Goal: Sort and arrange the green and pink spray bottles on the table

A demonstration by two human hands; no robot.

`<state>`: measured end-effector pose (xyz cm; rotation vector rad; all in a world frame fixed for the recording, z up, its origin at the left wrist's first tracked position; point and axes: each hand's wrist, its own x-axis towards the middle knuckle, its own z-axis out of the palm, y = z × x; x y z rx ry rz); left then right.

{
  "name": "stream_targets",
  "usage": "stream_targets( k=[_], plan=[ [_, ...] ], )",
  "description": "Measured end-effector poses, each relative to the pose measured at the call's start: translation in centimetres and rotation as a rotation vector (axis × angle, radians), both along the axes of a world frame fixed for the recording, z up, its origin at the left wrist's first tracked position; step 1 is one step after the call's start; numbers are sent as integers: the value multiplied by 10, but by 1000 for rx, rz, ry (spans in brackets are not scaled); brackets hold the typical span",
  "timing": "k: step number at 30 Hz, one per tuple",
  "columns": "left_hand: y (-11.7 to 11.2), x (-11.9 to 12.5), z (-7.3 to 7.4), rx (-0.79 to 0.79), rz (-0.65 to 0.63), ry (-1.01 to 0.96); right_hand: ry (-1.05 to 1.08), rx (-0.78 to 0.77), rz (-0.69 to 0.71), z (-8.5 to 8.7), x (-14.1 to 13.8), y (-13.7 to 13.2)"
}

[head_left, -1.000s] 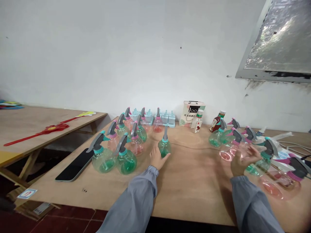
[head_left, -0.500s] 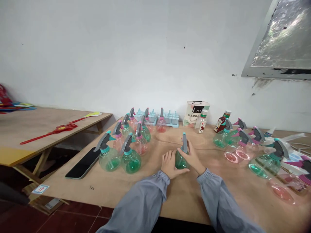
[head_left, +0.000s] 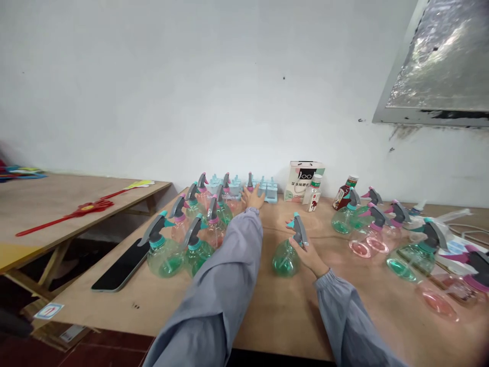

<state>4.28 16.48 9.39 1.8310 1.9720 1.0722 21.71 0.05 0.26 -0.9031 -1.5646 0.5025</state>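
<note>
The left arm, in a grey-blue sleeve, is stretched far forward over the table (head_left: 267, 316), and the left hand (head_left: 253, 199) is at its end with the fingers spread. This hand covers most of a pink spray bottle (head_left: 250, 178), whose grey trigger head rises above the fingers; whether the hand grips it or only touches it, I cannot tell. The right arm is bent lower and nearer to the body. The right hand (head_left: 308, 254) is closed around the neck and trigger head of a green spray bottle (head_left: 283, 261), with the thumb on the near side and fingertips visible beyond the head. This bottle is located to the left of the right hand, and nearer to the person than the left hand. The pink one stands in front of light-blue ice-pop moulds (head_left: 270, 189).
</note>
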Motion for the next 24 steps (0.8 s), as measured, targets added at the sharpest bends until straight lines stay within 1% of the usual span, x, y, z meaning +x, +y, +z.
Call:
stream_targets(
  k=[2,4,7,9,11,14,16,19,20,22,24],
  plan=[
    [10,-3,6,-11,-26,5,25,-15,20,1,-1,1],
    [13,-5,9,-12,-46,19,98,-56,-1,3,-2,1],
    [7,-5,8,9,-64,48,246,-115,-83,8,-4,1],
    [-5,-5,3,30,-75,73,317,-133,-87,13,-5,-1],
    [-21,-4,-4,67,-81,93,350,-148,-38,19,-7,-4],
    [-49,-4,-22,153,-97,96,378,-209,40,24,-12,-9],
    [-69,-6,-36,229,-116,87,423,-217,25,25,-14,-13],
    [-93,-15,-57,390,-135,63,477,-187,-14,25,-17,-18],
    [-99,-20,-63,451,-147,51,479,-203,6,25,-18,-20],
    [-109,-28,-72,554,-181,22,464,-266,97,27,-19,-24],
    [-118,-36,-78,615,-210,-7,447,-289,163,29,-20,-28]
  ],
)
